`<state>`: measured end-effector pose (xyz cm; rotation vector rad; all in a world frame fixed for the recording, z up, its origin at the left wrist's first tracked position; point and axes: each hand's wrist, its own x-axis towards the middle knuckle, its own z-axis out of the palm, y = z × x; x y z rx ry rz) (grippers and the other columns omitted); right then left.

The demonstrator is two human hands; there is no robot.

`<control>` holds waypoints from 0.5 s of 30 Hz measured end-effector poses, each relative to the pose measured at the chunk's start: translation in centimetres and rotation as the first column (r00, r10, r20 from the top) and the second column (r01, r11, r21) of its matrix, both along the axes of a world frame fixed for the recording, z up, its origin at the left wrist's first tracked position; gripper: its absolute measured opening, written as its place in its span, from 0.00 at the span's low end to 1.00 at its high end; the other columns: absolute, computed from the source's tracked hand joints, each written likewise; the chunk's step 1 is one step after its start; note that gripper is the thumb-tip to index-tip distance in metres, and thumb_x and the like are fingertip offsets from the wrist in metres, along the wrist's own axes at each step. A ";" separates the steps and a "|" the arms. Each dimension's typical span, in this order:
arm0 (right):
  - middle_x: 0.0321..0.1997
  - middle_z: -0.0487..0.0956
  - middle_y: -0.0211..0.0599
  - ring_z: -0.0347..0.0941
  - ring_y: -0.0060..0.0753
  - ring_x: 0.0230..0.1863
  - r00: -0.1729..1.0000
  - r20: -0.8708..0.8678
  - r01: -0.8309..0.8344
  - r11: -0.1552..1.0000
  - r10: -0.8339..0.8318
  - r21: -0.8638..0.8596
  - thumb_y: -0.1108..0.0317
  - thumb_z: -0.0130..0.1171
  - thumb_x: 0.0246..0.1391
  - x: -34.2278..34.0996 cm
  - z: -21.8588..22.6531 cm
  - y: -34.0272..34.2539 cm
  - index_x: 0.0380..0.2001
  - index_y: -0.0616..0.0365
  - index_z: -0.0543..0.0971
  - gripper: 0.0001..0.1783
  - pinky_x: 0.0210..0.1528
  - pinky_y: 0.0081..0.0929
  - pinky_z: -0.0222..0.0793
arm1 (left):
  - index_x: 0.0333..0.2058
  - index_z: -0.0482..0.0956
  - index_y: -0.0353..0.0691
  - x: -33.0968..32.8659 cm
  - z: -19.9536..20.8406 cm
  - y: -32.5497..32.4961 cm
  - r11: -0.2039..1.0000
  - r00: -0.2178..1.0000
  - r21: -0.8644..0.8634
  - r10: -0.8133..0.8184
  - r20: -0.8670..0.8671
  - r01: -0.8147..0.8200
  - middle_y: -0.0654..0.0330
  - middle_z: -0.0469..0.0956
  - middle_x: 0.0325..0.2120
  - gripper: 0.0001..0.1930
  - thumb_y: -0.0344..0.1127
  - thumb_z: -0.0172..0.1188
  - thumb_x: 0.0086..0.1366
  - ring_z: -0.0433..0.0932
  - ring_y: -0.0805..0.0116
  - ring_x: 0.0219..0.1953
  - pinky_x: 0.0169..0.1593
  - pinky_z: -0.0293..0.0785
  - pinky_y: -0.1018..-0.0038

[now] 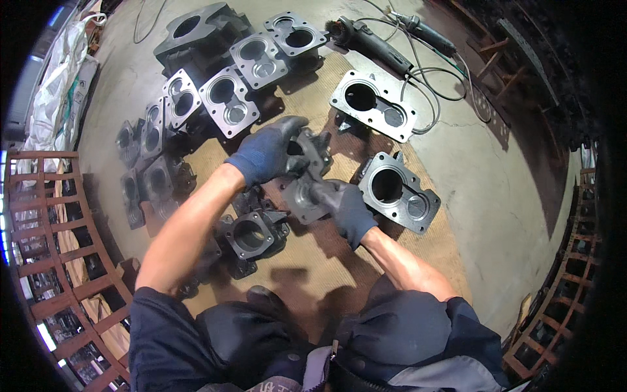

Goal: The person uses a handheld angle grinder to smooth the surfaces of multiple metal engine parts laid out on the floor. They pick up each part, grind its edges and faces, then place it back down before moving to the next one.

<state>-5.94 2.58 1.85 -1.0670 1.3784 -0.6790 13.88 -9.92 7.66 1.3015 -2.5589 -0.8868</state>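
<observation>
Between my gloved hands is a dark metal casting (305, 199) with a flange and round openings, tilted and a little blurred. My left hand (271, 149), in a blue and black glove, wraps round its upper part. Lower down, my right hand (344, 204) grips the flange near its edge. Close by on the right lies a flanged casting (416, 208) with two round openings, its face bright metal round the rim. A smaller casting with a square flange (250, 236) sits just below my left wrist.
Similar castings (228, 102) stand in rows at the left and far side, beside a large dark block (202, 32). Another casting (373, 104) lies at the far right, near an angle grinder (372, 47) with a wire brush and a second corded tool (428, 34). Cardboard (431, 251) covers the floor; rusty racks (62, 248) flank it.
</observation>
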 end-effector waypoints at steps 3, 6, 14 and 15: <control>0.38 0.84 0.36 0.76 0.23 0.36 0.993 0.053 0.097 0.991 -0.102 0.092 0.52 0.66 0.61 -0.6 -0.2 0.7 0.46 0.68 0.82 0.26 0.41 0.24 0.72 | 0.66 0.67 0.46 -1.5 0.4 0.5 0.927 0.968 0.284 0.249 0.027 -0.246 0.41 0.79 0.52 0.34 0.34 0.63 0.59 0.81 0.44 0.51 0.55 0.77 0.60; 0.38 0.83 0.39 0.76 0.27 0.37 0.999 -0.022 0.028 0.993 -0.025 0.117 0.47 0.66 0.59 -0.4 0.1 0.7 0.47 0.71 0.79 0.32 0.43 0.27 0.72 | 0.57 0.76 0.46 -1.0 -4.0 -0.1 0.915 0.915 -0.017 0.402 -0.030 -0.403 0.40 0.80 0.48 0.23 0.33 0.60 0.61 0.81 0.42 0.50 0.53 0.77 0.58; 0.46 0.81 0.38 0.79 0.28 0.40 0.941 0.291 0.154 0.985 -0.171 0.081 0.59 0.64 0.62 0.0 -2.3 2.1 0.58 0.62 0.73 0.26 0.39 0.25 0.79 | 0.46 0.81 0.41 1.0 -5.5 -0.6 0.884 0.889 -0.178 0.451 0.074 -0.433 0.47 0.82 0.43 0.15 0.38 0.65 0.61 0.81 0.45 0.48 0.50 0.78 0.57; 0.47 0.81 0.38 0.79 0.29 0.41 0.975 0.154 0.162 0.987 -0.163 0.018 0.60 0.63 0.63 -0.6 -3.4 1.7 0.58 0.63 0.73 0.25 0.39 0.25 0.80 | 0.47 0.81 0.41 0.7 -5.8 -0.8 0.883 0.894 -0.177 0.447 0.041 -0.434 0.46 0.82 0.44 0.16 0.38 0.65 0.61 0.81 0.45 0.48 0.50 0.78 0.57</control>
